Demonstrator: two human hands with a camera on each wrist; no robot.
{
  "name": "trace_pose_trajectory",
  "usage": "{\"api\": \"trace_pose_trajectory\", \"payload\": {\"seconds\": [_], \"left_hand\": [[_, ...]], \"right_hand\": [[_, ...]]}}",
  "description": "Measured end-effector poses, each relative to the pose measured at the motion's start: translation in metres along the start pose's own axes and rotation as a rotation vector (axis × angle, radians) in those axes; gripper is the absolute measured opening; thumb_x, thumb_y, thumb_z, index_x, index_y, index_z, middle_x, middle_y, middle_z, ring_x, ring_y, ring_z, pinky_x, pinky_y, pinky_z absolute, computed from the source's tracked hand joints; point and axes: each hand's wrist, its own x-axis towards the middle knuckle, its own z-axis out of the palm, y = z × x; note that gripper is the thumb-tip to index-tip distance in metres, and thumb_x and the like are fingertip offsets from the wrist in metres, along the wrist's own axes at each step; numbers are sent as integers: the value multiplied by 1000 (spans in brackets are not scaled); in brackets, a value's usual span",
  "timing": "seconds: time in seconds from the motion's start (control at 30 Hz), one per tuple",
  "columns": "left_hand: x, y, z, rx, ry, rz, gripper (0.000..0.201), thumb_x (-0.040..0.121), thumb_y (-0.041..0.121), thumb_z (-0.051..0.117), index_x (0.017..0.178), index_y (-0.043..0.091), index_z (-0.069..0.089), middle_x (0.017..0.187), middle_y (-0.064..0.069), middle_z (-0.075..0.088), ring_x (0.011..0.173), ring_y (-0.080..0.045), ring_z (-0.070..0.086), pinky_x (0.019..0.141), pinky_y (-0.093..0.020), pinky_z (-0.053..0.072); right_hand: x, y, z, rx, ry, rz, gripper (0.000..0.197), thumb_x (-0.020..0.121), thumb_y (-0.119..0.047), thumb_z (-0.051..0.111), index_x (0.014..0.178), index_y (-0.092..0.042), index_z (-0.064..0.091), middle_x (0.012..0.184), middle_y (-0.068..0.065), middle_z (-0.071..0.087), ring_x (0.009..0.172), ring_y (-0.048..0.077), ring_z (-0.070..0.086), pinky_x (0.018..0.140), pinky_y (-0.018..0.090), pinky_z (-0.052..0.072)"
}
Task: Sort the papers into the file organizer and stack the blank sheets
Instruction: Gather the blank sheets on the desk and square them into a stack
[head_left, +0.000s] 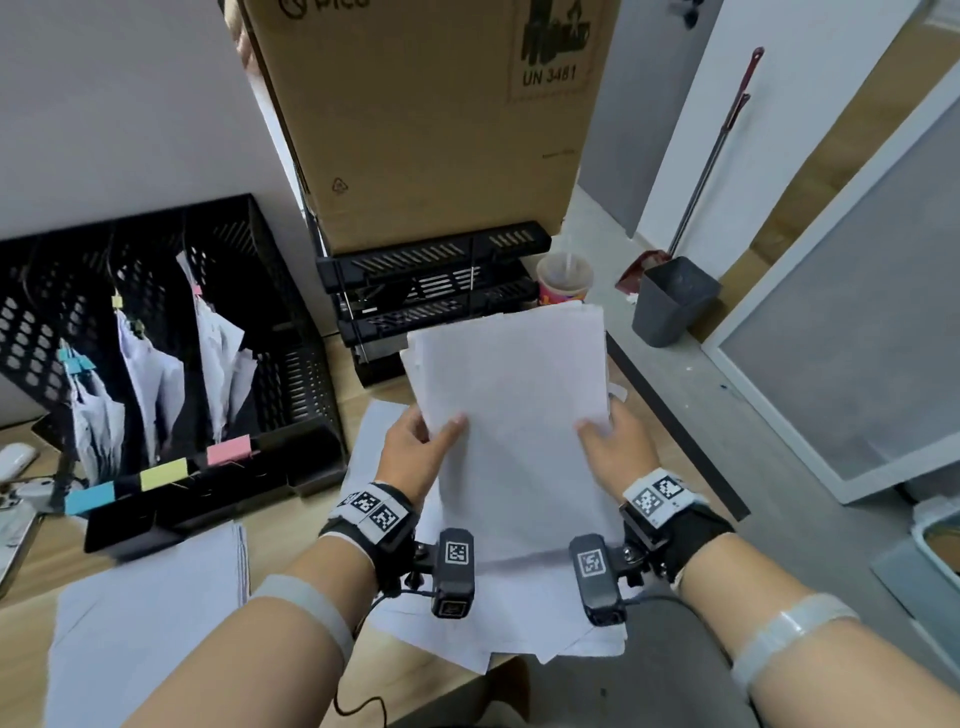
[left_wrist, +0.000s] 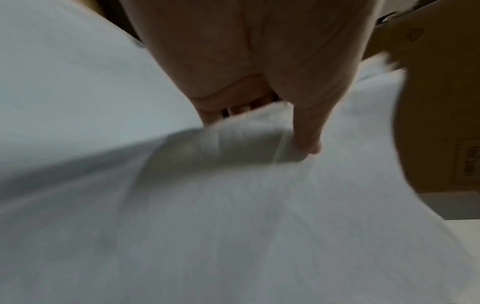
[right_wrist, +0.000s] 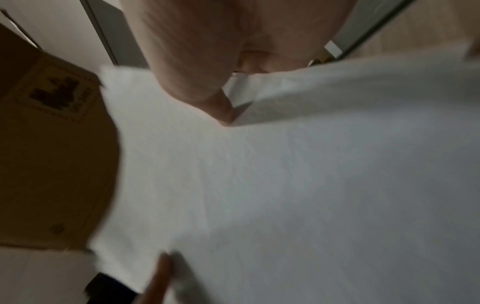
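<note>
A thick bundle of blank white sheets (head_left: 514, 415) is held up, tilted, above the desk. My left hand (head_left: 418, 449) grips its left edge, thumb on top (left_wrist: 306, 144). My right hand (head_left: 615, 441) grips the right edge, thumb on top (right_wrist: 221, 111). More loose white sheets (head_left: 498, 618) lie on the desk under the bundle, and another flat stack (head_left: 156, 613) lies at the lower left. The black mesh file organizer (head_left: 171, 332) stands at the left with clipped papers in its slots and blue, yellow and pink labels on its front.
A black stacked letter tray (head_left: 436, 291) sits behind the bundle under a big cardboard box (head_left: 431, 114). A plastic cup (head_left: 563, 278) stands beside it. A grey bin (head_left: 675, 299) and a dustpan are on the floor to the right. The desk edge runs just right of my right hand.
</note>
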Motion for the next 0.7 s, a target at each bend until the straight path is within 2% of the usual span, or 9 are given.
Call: {"api": "trace_pose_trajectory", "payload": {"seconds": [0.07,0.13,0.2,0.3,0.4,0.5,0.6,0.63,0.7], "left_hand": [[5,-10,0,141,24,-157,35,83,31,75,110,15,61,106,-15,69,104,-35,68,88,-52,56],[7,-29,-3,370,30,-348,41,86,28,72,119,13,53,113,-18,65,98,-32,65,88,-48,56],[3,-45,-6,490,-12,-502,53,86,27,71,131,12,47,120,-19,62,104,-31,62,90,-46,55],[-1,-60,-4,416,-32,-584,59,88,22,69,138,11,40,113,-18,64,99,-28,63,84,-41,55],[-1,-66,1,388,-34,-594,60,85,19,72,136,12,41,105,-17,66,91,-27,64,83,-40,56],[4,-72,4,391,-54,-574,55,74,22,77,122,7,53,112,-20,67,94,-33,68,86,-48,58],[11,-91,0,396,-89,-567,53,55,33,77,99,5,67,101,-22,71,79,-29,66,82,-49,58],[11,-92,0,394,-100,-575,45,54,34,78,90,7,69,93,-20,72,75,-28,64,77,-47,58],[8,-85,2,405,-110,-591,15,69,25,78,68,15,66,72,-14,61,65,-26,55,66,-39,50]], "right_hand": [[18,5,-14,-175,-69,50,29,91,-14,55,119,-13,63,111,3,68,102,25,64,89,29,48],[31,20,-21,-358,-208,166,24,91,-15,53,110,-10,65,105,8,67,97,28,62,83,27,46],[38,46,-19,-453,-283,299,17,90,-15,51,98,-9,65,99,11,66,91,28,60,78,27,43],[40,87,-9,-534,-397,434,31,90,-18,47,112,-6,64,118,17,66,105,32,62,78,23,41],[33,101,3,-502,-375,445,36,81,-22,48,113,-13,62,115,11,67,102,31,63,85,30,49],[23,103,12,-510,-320,449,43,89,-18,47,131,-15,52,130,9,61,115,31,58,95,31,47],[24,107,16,-452,-250,451,37,93,-13,44,129,-14,51,125,12,62,111,31,59,85,26,44],[24,106,14,-432,-228,442,36,94,-12,43,129,-13,51,124,12,62,111,31,60,84,26,43],[24,103,11,-376,-164,417,37,95,-10,42,131,-13,51,125,12,62,112,32,59,85,26,42]]}}
